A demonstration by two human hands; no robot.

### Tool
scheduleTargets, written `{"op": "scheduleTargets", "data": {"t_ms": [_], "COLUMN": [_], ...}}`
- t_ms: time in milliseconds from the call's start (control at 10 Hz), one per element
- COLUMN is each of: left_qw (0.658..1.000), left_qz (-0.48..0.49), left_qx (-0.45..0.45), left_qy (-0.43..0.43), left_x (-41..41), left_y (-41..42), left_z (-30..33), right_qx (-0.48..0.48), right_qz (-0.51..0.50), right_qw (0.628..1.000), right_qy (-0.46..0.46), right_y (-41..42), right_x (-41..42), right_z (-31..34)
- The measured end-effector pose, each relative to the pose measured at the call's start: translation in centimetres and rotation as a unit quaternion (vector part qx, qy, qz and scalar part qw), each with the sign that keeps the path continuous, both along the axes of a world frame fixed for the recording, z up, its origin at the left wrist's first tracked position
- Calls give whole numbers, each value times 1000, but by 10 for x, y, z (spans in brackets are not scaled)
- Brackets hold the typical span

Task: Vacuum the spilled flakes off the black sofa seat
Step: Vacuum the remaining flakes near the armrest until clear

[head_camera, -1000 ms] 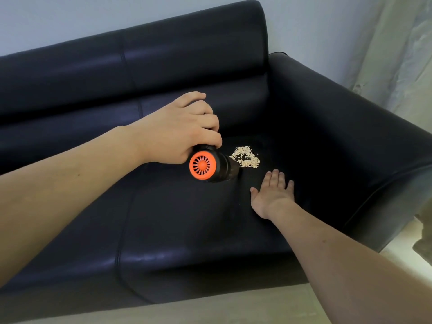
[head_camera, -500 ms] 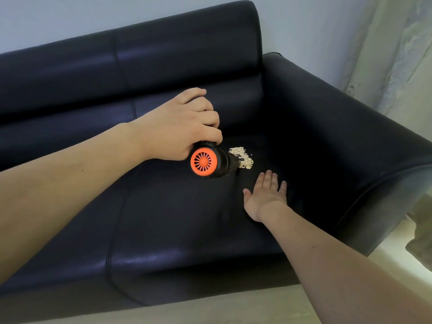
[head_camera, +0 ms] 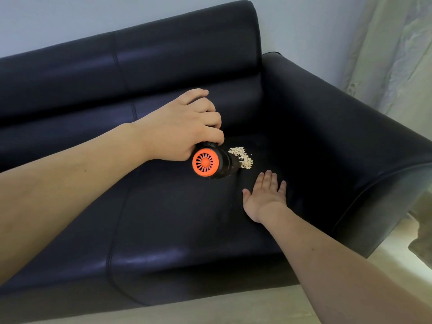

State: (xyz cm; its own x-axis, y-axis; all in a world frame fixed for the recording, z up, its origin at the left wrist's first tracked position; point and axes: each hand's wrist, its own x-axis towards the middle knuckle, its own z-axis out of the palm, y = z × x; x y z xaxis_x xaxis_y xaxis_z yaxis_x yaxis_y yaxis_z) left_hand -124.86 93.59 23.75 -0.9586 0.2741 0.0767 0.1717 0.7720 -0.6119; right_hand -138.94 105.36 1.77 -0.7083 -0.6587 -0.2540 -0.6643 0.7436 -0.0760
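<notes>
Fewer flakes (head_camera: 242,157) remain than a second ago; your left hand (head_camera: 180,129) grips the vacuum (head_camera: 215,163) at the pile, your right hand (head_camera: 265,198) rests flat on the sofa seat (head_camera: 175,218).

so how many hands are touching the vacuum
1. The left hand grips the vacuum above the flakes; the right hand lies flat on the sofa seat, apart from it.
</notes>
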Motion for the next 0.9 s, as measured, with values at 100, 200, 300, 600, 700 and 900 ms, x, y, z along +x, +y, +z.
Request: {"op": "scheduleTargets", "data": {"t_ms": [100,200,300,600,700,900], "left_qw": [1000,1000,1000,1000,1000,1000], "left_qz": [-1,0,0,-2,-4,-4], "left_qx": [0,-1,1,-1,-2,-3], "left_qy": [2,1,0,3,5,5], "left_x": [0,0,0,0,-1,-4], "left_y": [0,0,1,0,1,3], "left_z": [0,-2,-2,-4,-3,-4], "right_qx": [-3,-5,-7,-12,-12,-13], "right_qz": [-2,-2,-2,0,-2,-2], "right_qw": [1000,1000,1000,1000,1000,1000], "right_qy": [0,2,4,4,4,4], "right_y": [0,0,0,1,0,1], "right_x": [0,0,0,0,0,0], "right_z": [-1,-1,-1,-2,-3,-2]}}
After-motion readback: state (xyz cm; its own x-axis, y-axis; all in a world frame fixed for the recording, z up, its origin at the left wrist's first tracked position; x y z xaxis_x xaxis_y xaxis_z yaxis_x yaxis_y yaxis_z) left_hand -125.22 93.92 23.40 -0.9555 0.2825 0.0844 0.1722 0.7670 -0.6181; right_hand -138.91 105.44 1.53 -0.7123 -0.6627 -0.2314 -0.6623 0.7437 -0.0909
